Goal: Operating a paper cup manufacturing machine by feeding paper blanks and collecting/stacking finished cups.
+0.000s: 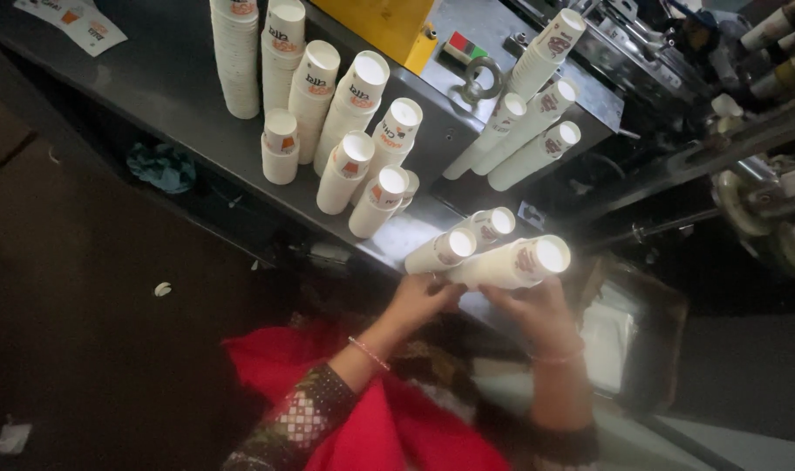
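Both of my hands hold a long stack of nested white paper cups (513, 264) lying sideways, its open end bright toward the right. My left hand (422, 298) grips the stack's near end. My right hand (539, 316) supports it from below, near the middle. Just behind the held stack, two more cup stacks (460, 241) lie on the grey metal bench (180, 96).
Several upright stacks of cups (328, 113) crowd the bench's middle, and more stacks (533, 113) lean against a machine at the back right. A yellow box (384, 22) sits behind them. A cloth (160, 166) lies under the bench. A cardboard box (633, 340) stands at my right.
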